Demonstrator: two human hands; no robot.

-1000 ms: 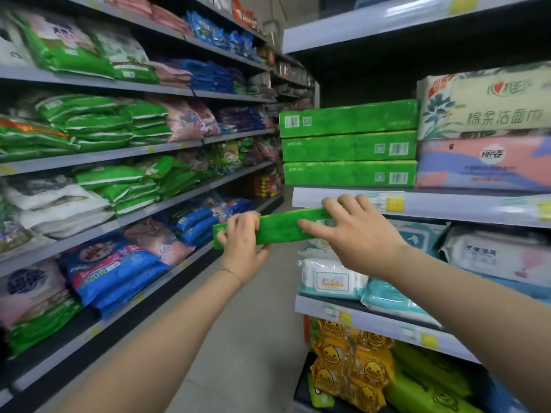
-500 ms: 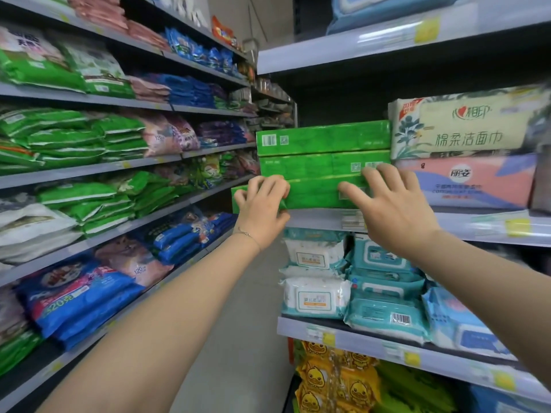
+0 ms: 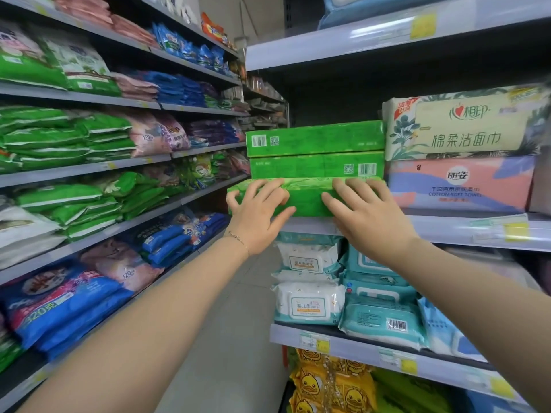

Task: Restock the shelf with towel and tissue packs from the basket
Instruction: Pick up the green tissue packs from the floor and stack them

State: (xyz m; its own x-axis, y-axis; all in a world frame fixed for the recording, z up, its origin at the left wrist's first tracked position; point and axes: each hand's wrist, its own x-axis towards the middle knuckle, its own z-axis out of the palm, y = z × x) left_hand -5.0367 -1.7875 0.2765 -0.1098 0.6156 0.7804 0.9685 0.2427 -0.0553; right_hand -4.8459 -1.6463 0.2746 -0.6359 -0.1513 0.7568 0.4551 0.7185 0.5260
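Green pack (image 3: 307, 198) is in both hands, at the front lip of the right-hand shelf (image 3: 447, 231).

Left hand (image 3: 259, 213): fingers hooked over the pack's top edge and left end, thumb low on its face, so it has a grasp on it. Right hand (image 3: 366, 216): fingers laid out fairly straight across the pack's face, pressing, not wrapped round it.

Step, as I read it: seating this pack at the base of the green stack. Its left end overhangs the stack's left side, so it isn't square yet.

Next move probably needs a push straight back plus a nudge right to line it up with the packs above, without shoving them. Can't tell whether there is free depth behind it, because the pack hides that slot.

Counts, right-hand unit:
- green packs: 3 in view, one in hand and two stacked just above it, upper (image 3: 316, 138) and lower (image 3: 316, 166)
- beige towel pack (image 3: 465, 129): 1, sitting on 1 pink towel pack (image 3: 459, 186), both touching the green stack's right side
- white wipes packs (image 3: 310, 302) on the shelf below: 2
- teal wipes: several, edges too blurred to count

Basket isn't in view.
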